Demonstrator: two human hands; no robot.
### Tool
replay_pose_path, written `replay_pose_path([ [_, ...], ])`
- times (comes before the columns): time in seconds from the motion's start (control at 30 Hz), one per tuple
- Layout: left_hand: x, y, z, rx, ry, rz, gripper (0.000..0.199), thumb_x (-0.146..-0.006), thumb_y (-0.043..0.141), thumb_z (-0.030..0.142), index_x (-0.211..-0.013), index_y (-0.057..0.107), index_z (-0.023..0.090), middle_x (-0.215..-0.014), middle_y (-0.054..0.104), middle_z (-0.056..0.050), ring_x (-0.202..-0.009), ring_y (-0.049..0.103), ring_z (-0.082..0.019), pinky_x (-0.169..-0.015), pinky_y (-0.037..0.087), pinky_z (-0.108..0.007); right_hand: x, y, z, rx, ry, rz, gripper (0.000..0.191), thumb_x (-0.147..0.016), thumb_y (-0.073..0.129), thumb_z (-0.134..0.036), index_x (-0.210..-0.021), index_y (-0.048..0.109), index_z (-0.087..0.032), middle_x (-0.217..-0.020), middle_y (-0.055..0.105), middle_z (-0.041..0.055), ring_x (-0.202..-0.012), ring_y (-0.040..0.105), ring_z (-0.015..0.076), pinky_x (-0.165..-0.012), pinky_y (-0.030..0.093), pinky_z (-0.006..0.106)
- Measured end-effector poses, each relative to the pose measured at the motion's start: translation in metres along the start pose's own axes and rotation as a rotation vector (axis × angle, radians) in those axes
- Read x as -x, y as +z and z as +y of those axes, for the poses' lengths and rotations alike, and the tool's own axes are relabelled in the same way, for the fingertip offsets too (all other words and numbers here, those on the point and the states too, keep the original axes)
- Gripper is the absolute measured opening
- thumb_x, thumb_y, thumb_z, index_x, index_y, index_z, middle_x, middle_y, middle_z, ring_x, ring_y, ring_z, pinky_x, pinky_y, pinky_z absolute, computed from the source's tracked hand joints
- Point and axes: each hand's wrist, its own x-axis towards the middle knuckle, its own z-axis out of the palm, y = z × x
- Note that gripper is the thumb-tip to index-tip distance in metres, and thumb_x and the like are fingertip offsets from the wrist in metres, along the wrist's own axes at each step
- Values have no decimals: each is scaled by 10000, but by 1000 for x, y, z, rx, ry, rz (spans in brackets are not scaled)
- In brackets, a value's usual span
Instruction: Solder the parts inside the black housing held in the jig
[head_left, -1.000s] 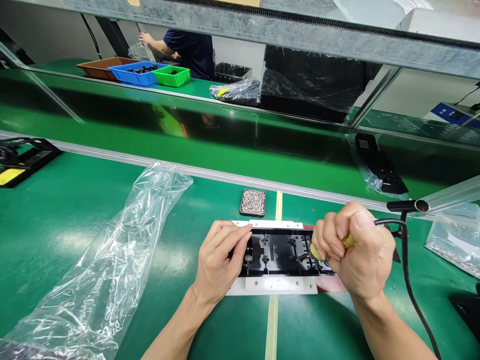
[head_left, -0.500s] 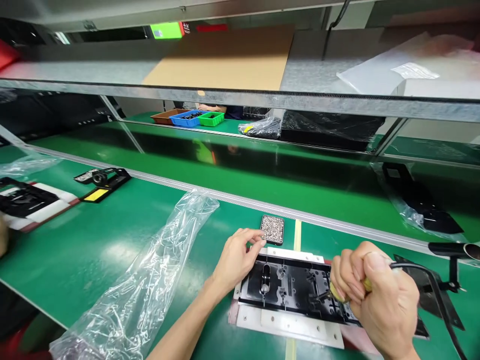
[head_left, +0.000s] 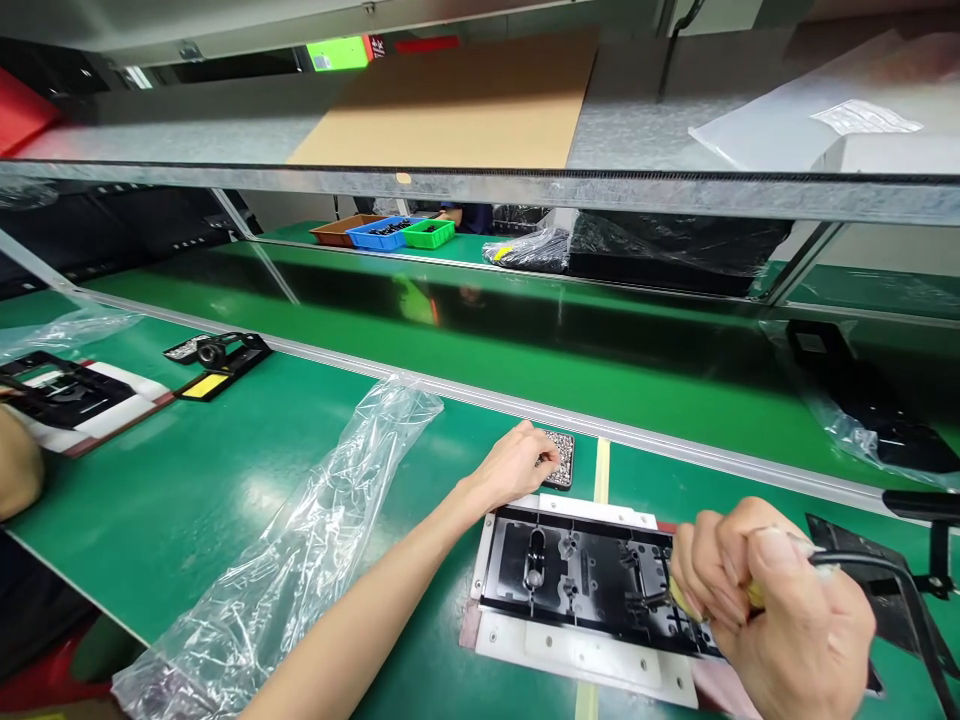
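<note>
My left hand (head_left: 520, 465) reaches over a small dark tray (head_left: 562, 460) full of tiny silvery metal pieces. Its fingers are pinched together at the pieces, and whatever lies between the fingertips is hidden. My right hand (head_left: 780, 600) is wrapped round the yellow handle of a corded soldering iron (head_left: 679, 598), whose dark tip points left and down over a black plastic panel (head_left: 592, 575). Ribs, posts and holes cover the panel, which lies in a white fixture (head_left: 585, 655) on the green table. From where I look, I cannot tell whether the tip touches the plastic.
Crumpled clear plastic (head_left: 300, 560) lies left of my forearm. A black tubular holder (head_left: 937, 545) stands at right. Farther left are another fixture (head_left: 135, 385), a black bracket (head_left: 240, 365) and a person's arm (head_left: 16, 465). A metal shelf (head_left: 480, 185) spans above the table.
My left hand has moved up and right from the panel's corner to the tray, its fingers closing. My right hand stays over the panel with the iron. The view has shifted slightly.
</note>
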Motion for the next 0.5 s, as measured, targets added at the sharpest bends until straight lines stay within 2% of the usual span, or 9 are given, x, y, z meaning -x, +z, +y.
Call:
replay_pose_path([
  [0.2,-5,6,-3,-75,53,-21,206,-935,623,81,-801,749,175,-847,726,-59,-878,556,-248,-865,483,-373,0,-3,3,18,5,-35,447,-1069,542,-389,-662,472,-216,-534,370,-28,-455,394,132,-410,367,263],
  [0.33,-6,5,-1,-66,71,-14,186,-908,646,55,-787,725,174,-870,725,-55,-899,562,-245,-906,481,-375,0,2,-1,20,1,25,468,-1042,575,-375,-626,438,-210,-510,336,-36,-438,361,118,-398,336,243],
  [0.5,0,-5,13,32,-11,37,179,-861,632,23,-796,704,173,-795,696,-34,-926,606,-247,-808,488,-331,-4,6,-4,7,22,36,473,-1033,582,-384,-621,435,-206,-489,340,-39,-427,355,112,-402,349,238],
])
